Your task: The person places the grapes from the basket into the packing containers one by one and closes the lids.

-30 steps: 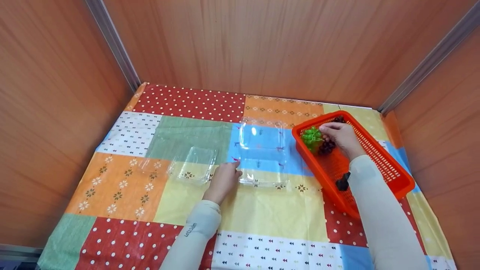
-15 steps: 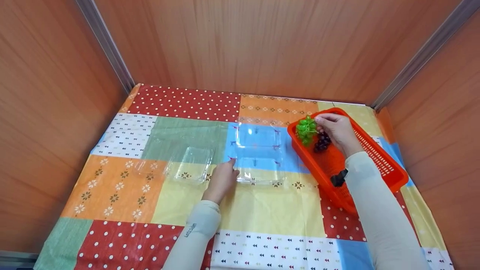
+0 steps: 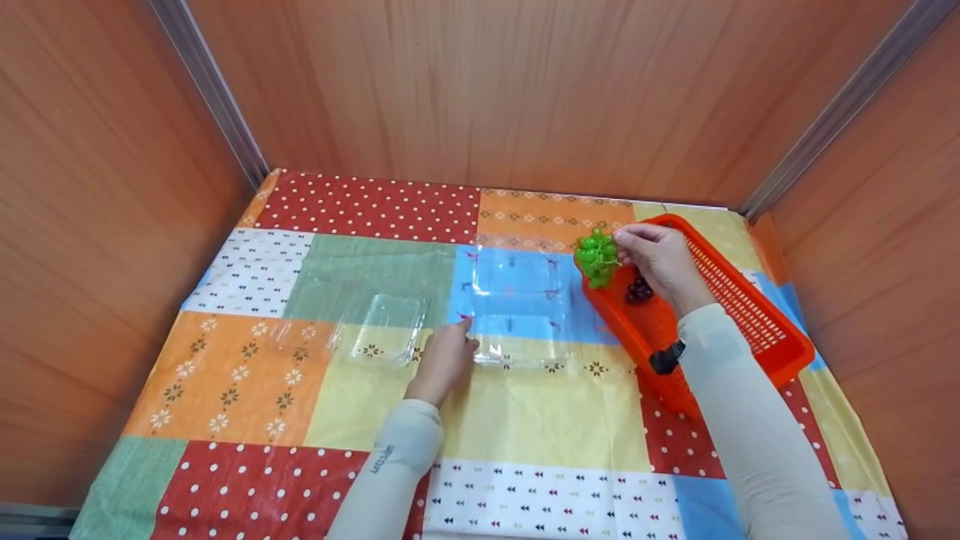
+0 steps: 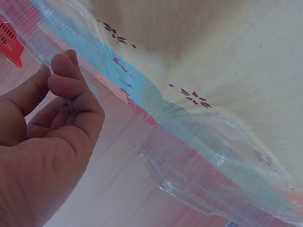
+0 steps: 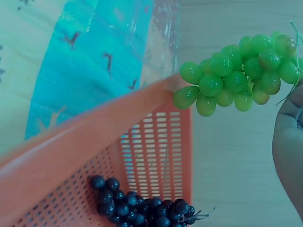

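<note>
A bunch of green grapes hangs from my right hand, which pinches it by the stem. In the head view it overlaps the far left corner of the orange basket; in the right wrist view it is above the rim. Dark purple grapes lie inside the basket, partly covered by the right hand in the head view. My left hand is at the left edge of an opened clear plastic container, its thumb and index finger pinching the edge.
Another clear plastic container lies opened left of the left hand. A patchwork tablecloth covers the table. Wood-look panels stand along the back and both sides.
The right hand has moved left with the green grapes, from inside the basket to its far left corner. More of the dark grapes came into view, then less. The left hand stays put.
</note>
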{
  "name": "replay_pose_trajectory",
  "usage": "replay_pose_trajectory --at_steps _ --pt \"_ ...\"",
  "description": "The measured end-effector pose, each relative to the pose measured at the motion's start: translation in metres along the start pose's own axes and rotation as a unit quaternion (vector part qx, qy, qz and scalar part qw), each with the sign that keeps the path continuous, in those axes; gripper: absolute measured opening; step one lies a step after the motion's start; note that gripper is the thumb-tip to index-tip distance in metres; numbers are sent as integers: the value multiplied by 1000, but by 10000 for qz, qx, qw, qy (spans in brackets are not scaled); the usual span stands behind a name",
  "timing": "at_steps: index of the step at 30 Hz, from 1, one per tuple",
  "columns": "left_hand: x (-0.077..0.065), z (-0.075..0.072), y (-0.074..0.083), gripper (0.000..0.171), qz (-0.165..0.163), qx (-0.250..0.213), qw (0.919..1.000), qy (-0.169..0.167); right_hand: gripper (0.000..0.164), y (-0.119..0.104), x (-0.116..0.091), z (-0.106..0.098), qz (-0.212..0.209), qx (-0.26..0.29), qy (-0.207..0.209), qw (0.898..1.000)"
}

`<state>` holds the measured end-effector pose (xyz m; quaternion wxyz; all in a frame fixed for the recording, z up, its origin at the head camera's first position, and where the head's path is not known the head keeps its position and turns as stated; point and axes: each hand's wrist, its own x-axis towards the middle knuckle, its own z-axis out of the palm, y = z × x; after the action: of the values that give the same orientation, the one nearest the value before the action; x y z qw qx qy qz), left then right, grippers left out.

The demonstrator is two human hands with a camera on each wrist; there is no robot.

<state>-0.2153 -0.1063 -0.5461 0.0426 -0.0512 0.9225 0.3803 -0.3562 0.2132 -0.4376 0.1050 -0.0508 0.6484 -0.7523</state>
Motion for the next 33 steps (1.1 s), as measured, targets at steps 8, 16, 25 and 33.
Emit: replay_pose_trajectory --at_steps 8,16,25,33 --pt "-1 0 1 46 -88 34 10000 -23 20 6 -3 11 -353 266 -574 9974" --pt "-4 0 1 46 22 -37 10000 32 31 15 -5 20 -276 31 -675 9973" --pt "-5 1 -1 48 -101 -158 9998 -15 35 34 -6 26 16 -543 -693 9961" --pt "-4 1 -1 48 -59 -139 9999 -9 36 48 -6 35 6 -1057 -773 9914"
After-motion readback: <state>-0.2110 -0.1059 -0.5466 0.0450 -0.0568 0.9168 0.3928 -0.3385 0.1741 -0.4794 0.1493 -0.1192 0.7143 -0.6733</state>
